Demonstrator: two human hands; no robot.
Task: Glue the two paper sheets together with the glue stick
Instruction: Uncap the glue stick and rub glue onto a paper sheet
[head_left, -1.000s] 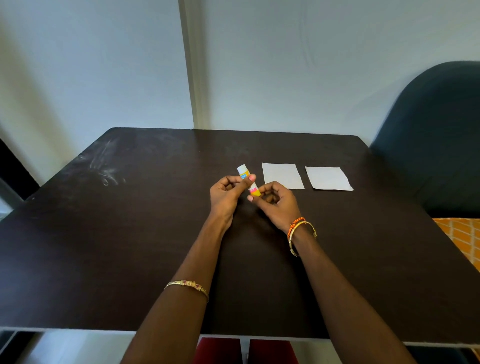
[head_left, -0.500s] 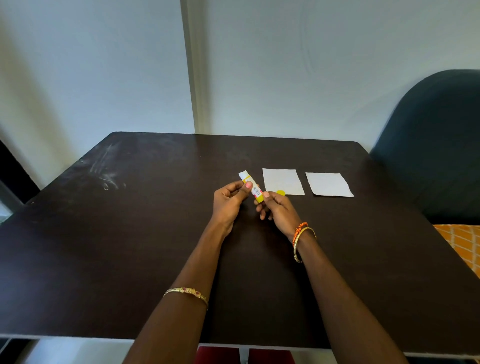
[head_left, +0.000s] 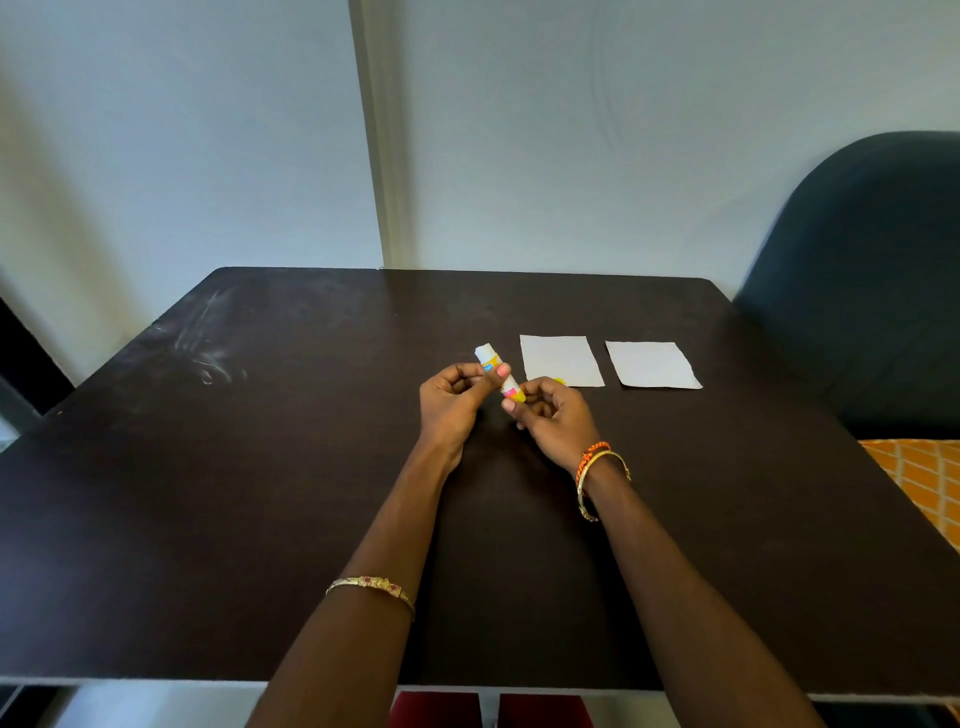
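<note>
My left hand (head_left: 452, 400) grips a small glue stick (head_left: 498, 371) between thumb and fingers. The stick tilts up and to the left, with its white end on top. Fingertips of my right hand (head_left: 556, 421) pinch its yellow lower end. A small yellow piece (head_left: 559, 381) peeks out behind my right fingers; I cannot tell whether it is held. Two white paper sheets lie flat side by side just beyond my right hand: the left sheet (head_left: 563, 358) and the right sheet (head_left: 652, 364), with a gap between them.
The dark table (head_left: 260, 493) has pale smudges at its back left. A dark blue chair back (head_left: 872, 280) stands at the right edge, with orange patterned fabric (head_left: 919, 478) below it. A wall rises behind the table.
Both hands stay on the glue stick above the same spot. My right fingers have shifted on its yellow lower end, and a yellow piece now shows behind them.
</note>
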